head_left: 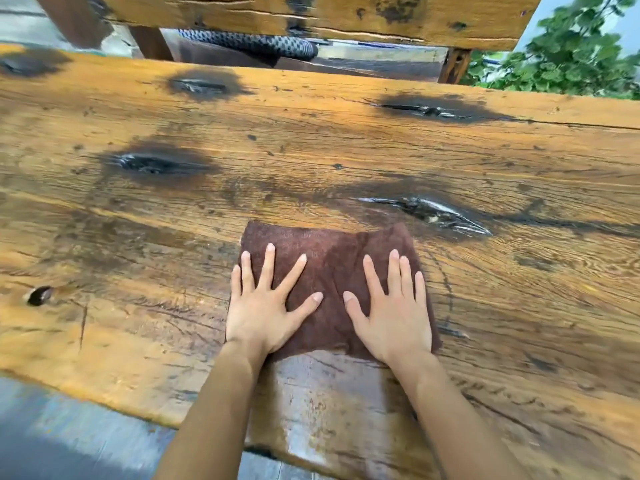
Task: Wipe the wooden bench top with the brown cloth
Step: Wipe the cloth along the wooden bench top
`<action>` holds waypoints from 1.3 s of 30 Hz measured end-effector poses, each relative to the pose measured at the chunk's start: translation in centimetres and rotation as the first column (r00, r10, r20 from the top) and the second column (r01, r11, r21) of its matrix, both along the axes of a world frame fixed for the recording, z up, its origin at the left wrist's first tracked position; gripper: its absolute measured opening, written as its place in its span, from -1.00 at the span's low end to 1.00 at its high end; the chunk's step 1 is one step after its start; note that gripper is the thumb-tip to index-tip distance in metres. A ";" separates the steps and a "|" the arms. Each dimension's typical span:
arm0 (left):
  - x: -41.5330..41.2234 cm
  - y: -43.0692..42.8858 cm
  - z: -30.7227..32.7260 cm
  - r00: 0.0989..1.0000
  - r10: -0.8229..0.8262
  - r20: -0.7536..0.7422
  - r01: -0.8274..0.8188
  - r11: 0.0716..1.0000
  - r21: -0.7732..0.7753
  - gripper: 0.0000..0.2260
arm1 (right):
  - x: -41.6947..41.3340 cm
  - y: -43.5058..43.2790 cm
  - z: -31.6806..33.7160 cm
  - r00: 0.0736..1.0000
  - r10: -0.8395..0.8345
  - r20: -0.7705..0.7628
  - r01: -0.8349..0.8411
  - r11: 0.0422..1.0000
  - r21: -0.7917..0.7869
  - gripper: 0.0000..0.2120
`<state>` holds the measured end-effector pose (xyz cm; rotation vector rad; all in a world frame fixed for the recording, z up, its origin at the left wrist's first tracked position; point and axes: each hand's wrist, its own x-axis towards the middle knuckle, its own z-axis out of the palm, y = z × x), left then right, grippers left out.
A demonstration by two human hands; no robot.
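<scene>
A brown cloth (332, 265) lies spread flat on the wooden bench top (346, 147), near its front edge. My left hand (266, 306) rests palm down on the cloth's left half, fingers spread. My right hand (391, 310) presses flat on the right half, fingers straight and apart. Neither hand grips the cloth; both lie on top of it. The wood just in front of the cloth, between my forearms, looks wet and shiny.
Dark knots (156, 162) and cracks (429, 211) mark the bench top. The wooden backrest (311, 15) runs across the back. A dark patterned object (256, 43) lies behind the gap. Green plants (571, 53) stand at the back right. Grey floor (69, 434) shows at the lower left.
</scene>
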<state>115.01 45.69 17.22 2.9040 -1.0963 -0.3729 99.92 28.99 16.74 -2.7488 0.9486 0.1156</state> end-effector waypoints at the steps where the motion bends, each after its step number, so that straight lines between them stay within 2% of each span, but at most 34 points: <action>1: -1.1 1.3 0.1 1.000 0.008 0.001 -0.008 1.000 -0.002 -0.34 | -1.2 0.8 0.1 1.000 0.003 0.000 -0.003 1.000 0.004 -0.23; 8: -8.0 9.3 0.1 1.000 0.029 0.009 -0.029 0.999 -0.044 -0.36 | -8.1 6.5 0.2 0.999 0.007 0.035 -0.006 1.000 -0.009 -0.27; 15: -11.8 13.5 0.2 0.999 0.033 0.013 -0.032 0.996 -0.087 -0.35 | -12.9 11.6 0.4 1.000 -0.001 0.025 0.001 1.000 -0.024 -0.27; 23: -11.6 13.2 0.2 0.997 0.071 -0.030 -0.074 0.992 -0.102 -0.42 | -12.8 11.9 -0.3 0.997 0.010 0.083 -0.001 0.994 -0.111 -0.24; 29: -11.7 11.3 0.3 0.986 0.157 -0.048 -0.160 0.985 -0.071 -0.42 | -12.2 11.9 -0.2 0.980 -0.040 0.197 0.064 0.991 -0.117 -0.25; 39: -7.2 8.7 0.1 0.981 0.195 -0.001 -0.195 0.981 0.014 -0.36 | -6.2 8.6 0.2 0.976 -0.130 0.174 0.142 0.988 -0.057 -0.23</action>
